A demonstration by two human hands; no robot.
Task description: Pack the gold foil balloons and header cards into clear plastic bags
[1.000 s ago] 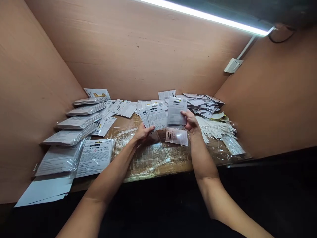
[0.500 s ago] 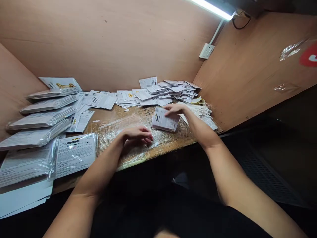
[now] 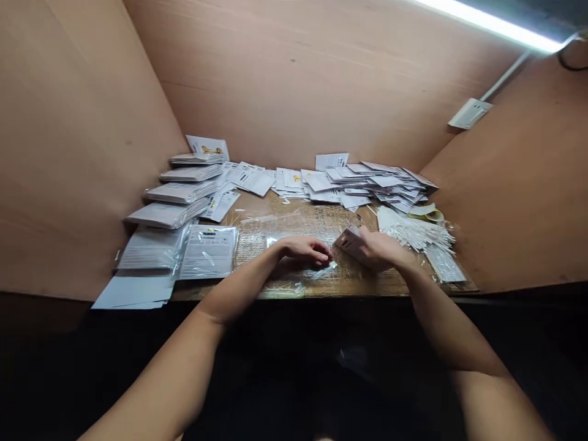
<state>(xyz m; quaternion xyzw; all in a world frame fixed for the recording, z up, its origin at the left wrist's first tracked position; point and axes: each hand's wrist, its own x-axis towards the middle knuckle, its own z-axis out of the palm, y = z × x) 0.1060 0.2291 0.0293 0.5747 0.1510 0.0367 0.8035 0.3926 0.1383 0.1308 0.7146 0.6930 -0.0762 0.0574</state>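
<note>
The left hand (image 3: 303,251) lies palm-down and loosely relaxed on the tabletop (image 3: 321,293), with nothing visible in its grip, though the palm is hidden. Just beyond its fingertips lies a clear plastic scrap (image 3: 323,271). The right hand (image 3: 377,250) is closed around a small stack of cards (image 3: 349,240), holding it tilted at the fingertips, probably so that the stack stays squared and its top card stays in view.

A clear film (image 3: 285,229) covers the wood under both hands, apparently to protect the surface. To the left, a bagged pack (image 3: 209,251) lies flat beside a row of overlapping bagged packets (image 3: 181,193), likely overlapped to save room on the narrow tabletop. A white sheet (image 3: 133,297) sticks out below them. To the right lies a bundle of white strips (image 3: 411,233), with a label roll (image 3: 427,212) just behind it.

Farther back, loose cards (image 3: 362,190) spread in a long, low pile against the plywood wall (image 3: 321,79), which seems to stop them sliding off. Above, a switch box (image 3: 469,113) sits on the right panel, beside a strip light (image 3: 491,18).
</note>
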